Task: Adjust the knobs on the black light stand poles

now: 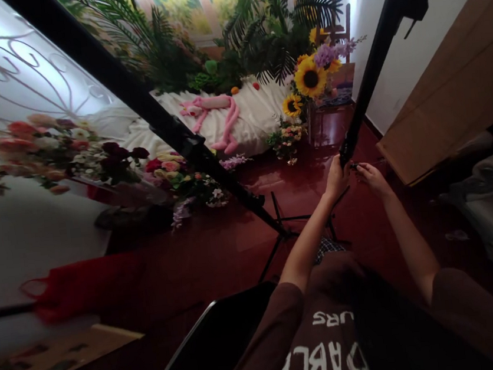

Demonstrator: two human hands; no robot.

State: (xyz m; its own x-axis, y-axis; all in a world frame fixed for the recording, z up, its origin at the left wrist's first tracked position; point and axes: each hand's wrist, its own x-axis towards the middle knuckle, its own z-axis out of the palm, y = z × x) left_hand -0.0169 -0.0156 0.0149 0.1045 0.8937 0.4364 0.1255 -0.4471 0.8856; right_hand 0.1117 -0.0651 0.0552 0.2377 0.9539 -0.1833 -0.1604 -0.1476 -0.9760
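The red floor (236,254) spread before you, with white cloth (266,120) draped at its far side. Ahead of you and to your right was the black pole (377,57), nearer than the sunflowers (309,77) behind it. Its long axis leaned across the view, from your hands up and rightward until it left the top edge; the wide view bends so much that you could not tell whether it stood truly upright. Below your grip its course was hidden. A second pole (101,65), also black, slanted the opposite way, its upper part running out at the top left and its foot at the spread legs (281,230) near the middle.

Your brown shirt (328,276) carried white lettering, upside down in the view: "DABL" with part of another letter, and "URS" in smaller letters. No brand could be read on either pole.

A pink toy (214,102) lay on the cloth. Your left hand (336,179) had its fingers curled around the pole's low part. Your right hand (371,179), just beside it, had thumb and fingertips pinched together on a small dark knob (353,166); which way that pointed was too small to tell.
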